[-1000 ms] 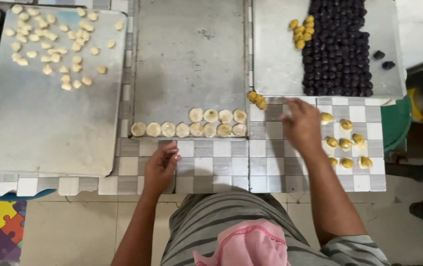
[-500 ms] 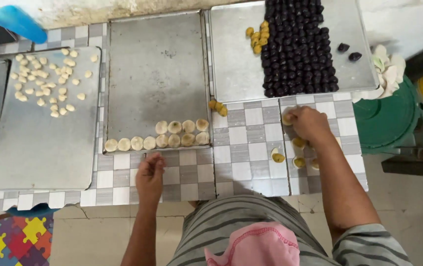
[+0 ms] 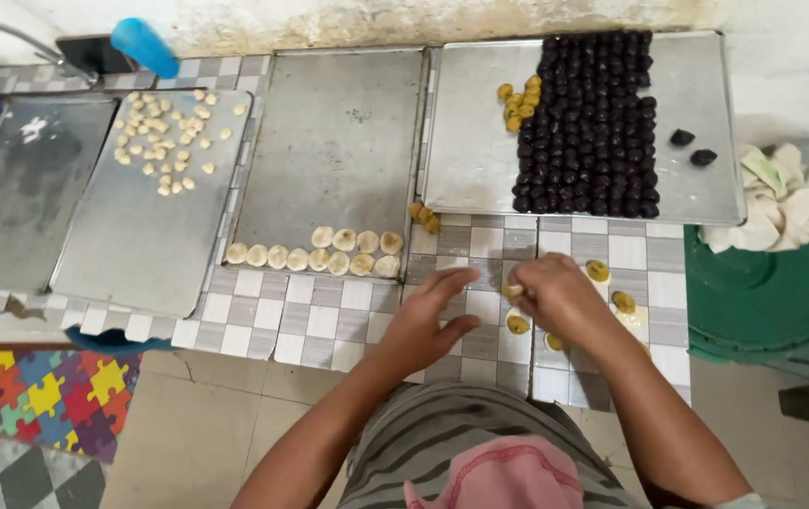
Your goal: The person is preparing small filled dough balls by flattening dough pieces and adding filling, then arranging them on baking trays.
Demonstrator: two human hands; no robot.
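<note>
While both hands work over the checked tile surface (image 3: 329, 320), the head view shows them close together near its front edge. The left hand (image 3: 428, 325) lies flat, fingers spread, on bare tiles with nothing in its grip. The right hand (image 3: 555, 292) curls over a pale dough piece (image 3: 514, 291); its fingertips seem pressed on it, though I cannot tell for sure whether they pinch it. Small yellow-topped pieces (image 3: 612, 287) lie just beside and under that hand on the tiles.

Open tiles run between the hands and the middle tray (image 3: 338, 132), whose near edge carries a row of pale flattened rounds (image 3: 315, 254). To the right, a tray (image 3: 696, 113) holds packed rows of dark balls (image 3: 593, 123) with a few yellow balls (image 3: 520, 104) beside them. At far left, another tray (image 3: 131, 236) overhangs the front edge and bears scattered small dough lumps (image 3: 164, 141). A green tub (image 3: 772, 292) stands beyond the right end, crumpled cloth (image 3: 786, 198) on its rim. Below, plain floor and a puzzle-pattern mat (image 3: 37, 396).

Since half a second ago, the left hand has moved rightward from the front edge toward the right hand, which has drawn in from the yellow-topped pieces.
</note>
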